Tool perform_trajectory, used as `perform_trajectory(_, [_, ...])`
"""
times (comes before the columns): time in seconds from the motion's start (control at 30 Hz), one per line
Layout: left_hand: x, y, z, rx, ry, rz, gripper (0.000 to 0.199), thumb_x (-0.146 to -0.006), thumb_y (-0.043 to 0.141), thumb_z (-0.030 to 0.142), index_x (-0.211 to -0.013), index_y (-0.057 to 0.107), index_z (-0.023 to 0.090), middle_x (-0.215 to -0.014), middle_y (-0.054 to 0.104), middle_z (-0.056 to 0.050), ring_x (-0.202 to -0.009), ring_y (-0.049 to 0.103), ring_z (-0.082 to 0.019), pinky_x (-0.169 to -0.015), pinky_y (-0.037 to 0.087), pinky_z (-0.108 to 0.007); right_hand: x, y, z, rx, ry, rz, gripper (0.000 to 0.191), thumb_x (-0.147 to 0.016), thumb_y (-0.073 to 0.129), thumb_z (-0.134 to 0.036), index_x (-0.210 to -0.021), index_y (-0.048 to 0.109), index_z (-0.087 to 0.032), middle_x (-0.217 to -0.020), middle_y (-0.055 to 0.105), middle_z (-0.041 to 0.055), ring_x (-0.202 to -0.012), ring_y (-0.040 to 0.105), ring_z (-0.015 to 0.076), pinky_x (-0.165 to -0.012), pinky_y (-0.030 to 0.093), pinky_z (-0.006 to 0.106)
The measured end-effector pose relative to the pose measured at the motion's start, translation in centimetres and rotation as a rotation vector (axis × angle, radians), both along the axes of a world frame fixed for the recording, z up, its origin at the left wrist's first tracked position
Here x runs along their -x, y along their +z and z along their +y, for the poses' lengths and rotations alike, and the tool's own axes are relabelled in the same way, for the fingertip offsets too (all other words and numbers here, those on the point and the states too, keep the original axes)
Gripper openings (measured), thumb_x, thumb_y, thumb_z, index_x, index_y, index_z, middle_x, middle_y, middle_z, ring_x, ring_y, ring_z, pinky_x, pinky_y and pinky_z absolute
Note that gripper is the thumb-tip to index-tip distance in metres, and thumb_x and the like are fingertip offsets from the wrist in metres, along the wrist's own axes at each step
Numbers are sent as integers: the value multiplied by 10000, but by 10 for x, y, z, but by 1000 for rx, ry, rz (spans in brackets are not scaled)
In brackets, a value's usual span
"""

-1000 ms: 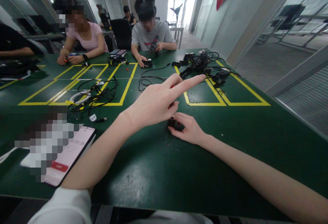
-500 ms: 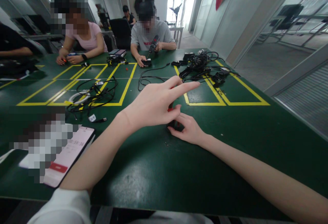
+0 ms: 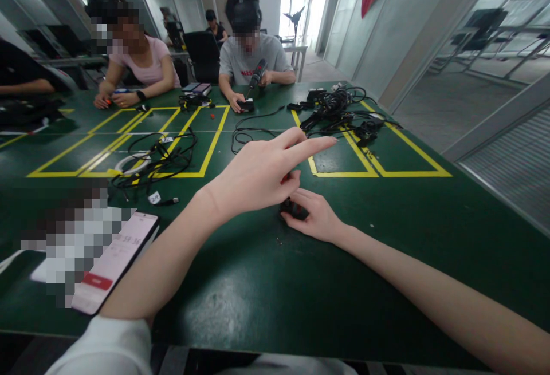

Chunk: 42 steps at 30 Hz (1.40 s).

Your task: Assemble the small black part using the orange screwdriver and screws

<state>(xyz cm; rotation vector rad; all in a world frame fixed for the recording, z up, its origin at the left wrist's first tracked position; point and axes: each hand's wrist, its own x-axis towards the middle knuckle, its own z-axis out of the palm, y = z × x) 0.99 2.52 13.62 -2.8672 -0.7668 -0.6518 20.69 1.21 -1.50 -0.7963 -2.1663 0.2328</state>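
My left hand (image 3: pixel 268 169) reaches over the middle of the green table (image 3: pixel 240 283), its index finger stretched to the right. Its thumb and the other fingers are bent round something small and partly red, mostly hidden beneath the palm. Just below it, my right hand (image 3: pixel 315 214) grips a small dark object (image 3: pixel 294 209) between thumb and fingers, low over the table. The two hands are almost touching. What the dark object is cannot be made out.
A phone (image 3: pixel 116 260) lies by my left forearm. Tangled black cables (image 3: pixel 172 157) spread at the left, with another pile (image 3: pixel 339 106) at the back right. Across the table one person (image 3: pixel 258 57) holds a drill (image 3: pixel 258 72); another person (image 3: pixel 146 63) sits further left.
Less red shows between my hands, and my left thumb has shifted slightly to the left. My right hand has hardly moved.
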Motion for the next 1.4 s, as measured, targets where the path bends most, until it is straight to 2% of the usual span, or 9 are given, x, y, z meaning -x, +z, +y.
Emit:
perform_trajectory(0.2, [0,2,-2,28,-10,6,631,-879,513,150,-1500,508,261,-1339,614,-76,-904,683,-144,-787,550,-251,0,2,0,-24,-4,4,71,-909,620,-203,-981,622,-202,-922,720,65,-780,684,193,-675,571,302])
perform_trajectory(0.4, [1,3,-2,49,-3,0,565,-897,529,158,-1457,558,230,-1183,670,-67,-902,685,-162,-770,542,-248,-1,1,0,-1,-13,-15,93,-910,631,-223,-1002,636,-207,-918,719,58,-792,684,196,-688,574,307])
perform_trajectory(0.77, [1,1,-1,47,-25,-14,578,-890,524,128,-1459,559,227,-1274,637,-87,-944,688,-164,-827,555,-264,0,1,0,-5,3,5,68,-916,623,-208,-983,624,-201,-903,712,59,-774,679,189,-684,566,297])
perform_trajectory(0.9, [2,2,-1,75,4,-3,582,-913,531,165,-1489,530,245,-1216,654,-71,-901,688,-158,-778,551,-248,0,0,0,5,1,-6,96,-905,627,-204,-1001,632,-204,-910,723,58,-813,690,202,-722,575,310])
perform_trajectory(1.0, [2,2,-2,69,-18,-5,599,-885,544,146,-1477,545,237,-1246,651,-79,-908,687,-157,-812,553,-258,-1,1,0,2,-8,-17,101,-907,623,-214,-1006,639,-200,-931,728,69,-814,690,210,-716,577,319])
perform_trajectory(1.13, [1,2,-2,77,8,8,589,-903,521,136,-1483,538,237,-1253,650,-80,-859,685,-143,-775,545,-246,0,2,0,16,1,-16,113,-908,624,-210,-1020,639,-195,-923,725,71,-809,688,211,-716,581,327])
perform_trajectory(1.23, [1,2,-1,53,-2,5,558,-912,553,177,-1468,552,218,-1240,656,-91,-933,690,-175,-835,556,-278,0,2,0,3,0,-4,75,-903,627,-205,-978,625,-199,-901,720,70,-788,682,212,-686,572,322])
perform_trajectory(1.3, [1,2,-1,46,-26,-3,557,-901,545,143,-1454,565,200,-1246,653,-103,-1004,684,-190,-875,554,-287,1,2,0,0,2,0,69,-905,627,-196,-974,621,-198,-915,721,73,-797,686,210,-688,571,315])
perform_trajectory(1.4, [2,3,-1,68,-8,-4,571,-903,509,113,-1464,555,208,-1255,646,-97,-951,685,-167,-827,556,-267,1,2,0,1,16,6,97,-904,632,-182,-1000,624,-193,-932,724,73,-835,699,208,-724,579,311])
